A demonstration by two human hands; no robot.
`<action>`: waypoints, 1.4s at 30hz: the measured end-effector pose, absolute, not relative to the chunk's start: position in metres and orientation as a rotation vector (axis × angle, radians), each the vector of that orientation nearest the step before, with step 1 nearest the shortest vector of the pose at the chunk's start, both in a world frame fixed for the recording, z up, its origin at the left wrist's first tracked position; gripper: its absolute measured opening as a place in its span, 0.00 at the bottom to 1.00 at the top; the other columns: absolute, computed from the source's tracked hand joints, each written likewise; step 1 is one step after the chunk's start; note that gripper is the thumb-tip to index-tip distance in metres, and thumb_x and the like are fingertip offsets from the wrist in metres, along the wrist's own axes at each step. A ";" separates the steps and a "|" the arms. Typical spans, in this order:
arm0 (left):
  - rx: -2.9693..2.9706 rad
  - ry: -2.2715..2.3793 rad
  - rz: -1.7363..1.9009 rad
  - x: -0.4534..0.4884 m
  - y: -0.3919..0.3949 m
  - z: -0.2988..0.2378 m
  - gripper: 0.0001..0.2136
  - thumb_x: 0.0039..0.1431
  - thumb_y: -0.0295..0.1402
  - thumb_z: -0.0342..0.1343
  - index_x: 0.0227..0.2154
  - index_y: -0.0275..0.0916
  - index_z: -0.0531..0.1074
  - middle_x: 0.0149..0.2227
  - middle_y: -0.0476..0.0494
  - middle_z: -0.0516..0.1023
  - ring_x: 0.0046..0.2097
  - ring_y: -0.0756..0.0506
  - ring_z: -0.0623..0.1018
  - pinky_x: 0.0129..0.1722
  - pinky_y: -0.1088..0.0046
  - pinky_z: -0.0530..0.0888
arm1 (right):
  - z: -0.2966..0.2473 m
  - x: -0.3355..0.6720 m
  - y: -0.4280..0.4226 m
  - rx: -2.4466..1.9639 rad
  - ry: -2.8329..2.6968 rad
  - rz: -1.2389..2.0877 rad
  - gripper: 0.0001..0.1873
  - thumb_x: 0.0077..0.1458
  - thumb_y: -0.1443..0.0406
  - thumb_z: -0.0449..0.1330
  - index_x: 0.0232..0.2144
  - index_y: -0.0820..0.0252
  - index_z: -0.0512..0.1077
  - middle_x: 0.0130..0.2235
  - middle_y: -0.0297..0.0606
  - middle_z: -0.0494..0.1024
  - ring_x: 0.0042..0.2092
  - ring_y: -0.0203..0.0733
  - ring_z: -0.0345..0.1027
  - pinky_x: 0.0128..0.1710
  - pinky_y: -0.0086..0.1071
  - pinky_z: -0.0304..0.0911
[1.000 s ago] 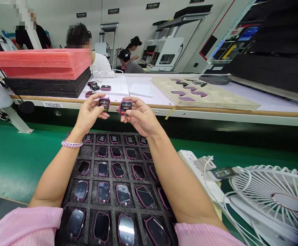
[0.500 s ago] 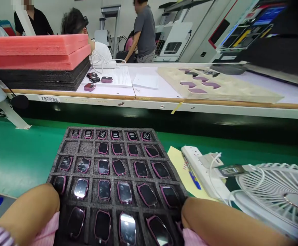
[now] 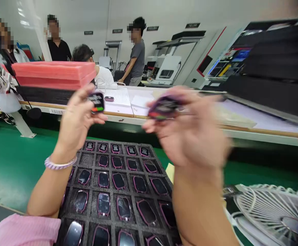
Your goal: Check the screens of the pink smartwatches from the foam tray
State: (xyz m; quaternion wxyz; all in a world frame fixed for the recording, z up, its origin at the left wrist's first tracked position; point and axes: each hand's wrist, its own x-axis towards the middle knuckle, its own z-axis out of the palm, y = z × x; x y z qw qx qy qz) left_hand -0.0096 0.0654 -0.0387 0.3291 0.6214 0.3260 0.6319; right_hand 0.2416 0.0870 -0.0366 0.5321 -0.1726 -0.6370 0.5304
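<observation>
While my left hand point(image 3: 76, 116) pinches a rounded dark-screened watch point(image 3: 97, 101), right hand point(image 3: 192, 128) a purple-rimmed watch point(image 3: 164, 107), both seem light, scratchable; grip rims.

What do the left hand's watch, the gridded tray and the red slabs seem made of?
Watch in the left hand: smooth dark screen, probably glass or clear plastic over a lit display; casing material unclear.
Gridded tray: probably foam, matte, given its grainy, speckled dark surface.
Red slabs: likely foam too, matte, judging by thick, opaque, block-like edges.
</observation>
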 end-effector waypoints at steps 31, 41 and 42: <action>1.479 0.798 1.527 0.026 0.097 -0.062 0.19 0.52 0.28 0.58 0.49 0.38 0.69 0.38 0.48 0.77 0.27 0.51 0.81 0.28 0.78 0.80 | -0.070 0.202 0.130 -0.412 -1.483 1.469 0.25 0.50 0.60 0.71 0.48 0.58 0.67 0.33 0.31 0.73 0.27 0.37 0.69 0.27 0.30 0.63; 1.446 0.830 1.509 0.028 0.097 -0.062 0.20 0.50 0.26 0.56 0.48 0.38 0.69 0.36 0.50 0.77 0.26 0.52 0.80 0.28 0.78 0.80 | -0.072 0.202 0.131 -0.436 -1.473 1.481 0.25 0.45 0.65 0.68 0.47 0.58 0.68 0.33 0.31 0.75 0.28 0.37 0.70 0.28 0.30 0.64; 1.448 0.837 1.509 0.028 0.098 -0.062 0.19 0.50 0.26 0.56 0.47 0.38 0.70 0.34 0.51 0.77 0.25 0.52 0.80 0.28 0.79 0.80 | -0.073 0.201 0.132 -0.445 -1.468 1.480 0.24 0.47 0.62 0.69 0.46 0.58 0.68 0.32 0.31 0.74 0.27 0.37 0.70 0.27 0.30 0.64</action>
